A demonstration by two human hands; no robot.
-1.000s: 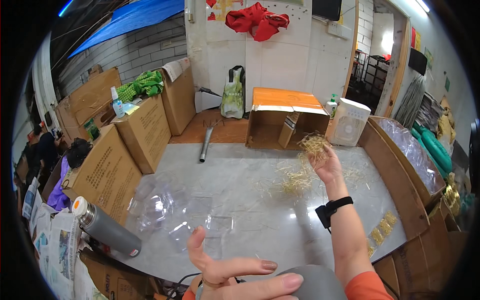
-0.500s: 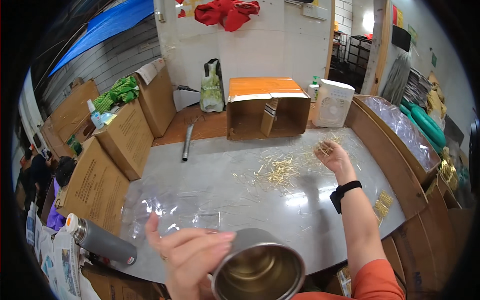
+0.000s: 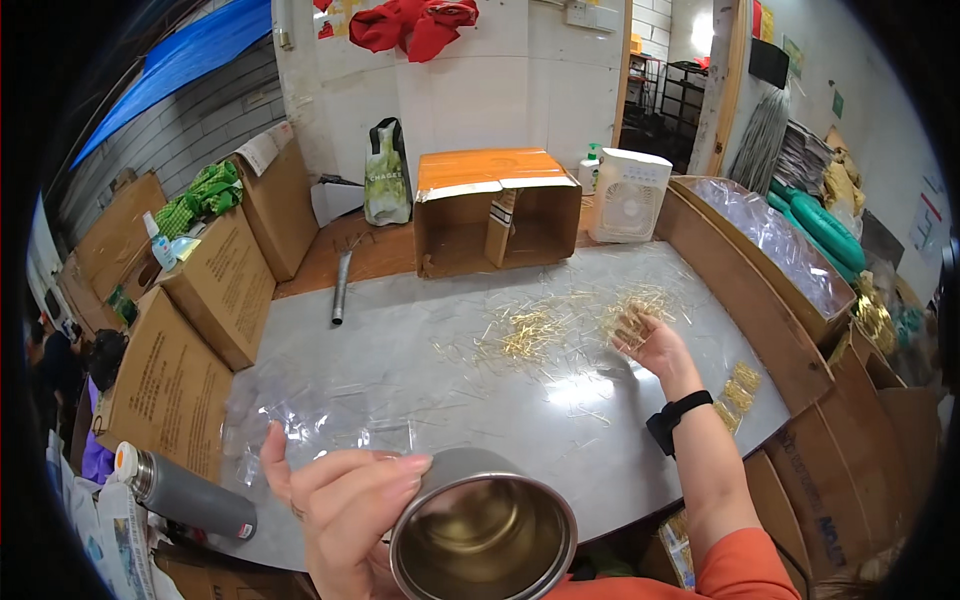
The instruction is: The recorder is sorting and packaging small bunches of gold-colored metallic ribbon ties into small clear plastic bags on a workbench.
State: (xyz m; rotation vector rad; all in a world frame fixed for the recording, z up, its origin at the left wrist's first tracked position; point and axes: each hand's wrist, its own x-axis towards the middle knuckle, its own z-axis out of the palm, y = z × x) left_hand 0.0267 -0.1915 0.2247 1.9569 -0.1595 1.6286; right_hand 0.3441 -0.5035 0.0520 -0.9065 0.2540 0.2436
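A shiny steel cup [image 3: 440, 545] tilts toward me at the lower edge, with my left hand [image 3: 345, 505] gripping its side and rim. Pale yellowish liquid seems to lie inside it. Farther off, my right hand [image 3: 655, 345] reaches over the table, a black band on its wrist. Its fingers are apart and slightly bent among thin gold-coloured metal pins [image 3: 650, 302], touching them; the fingertips are partly hidden. To the left of that hand lies a second heap of gold pins [image 3: 528, 332], with loose ones scattered around.
Clear plastic bags [image 3: 310, 415] lie on the left of the grey table [image 3: 450, 400], near a grey flask [image 3: 195, 495]. A metal tube [image 3: 341, 290], open carton [image 3: 545, 235] and white fan [image 3: 630, 195] stand or lie farther back. Small packets of pins [image 3: 738, 398] rest at right.
The view has swung slightly right. My right hand has moved a little nearer and its fingers have spread among the pins. My left hand still holds the cup.
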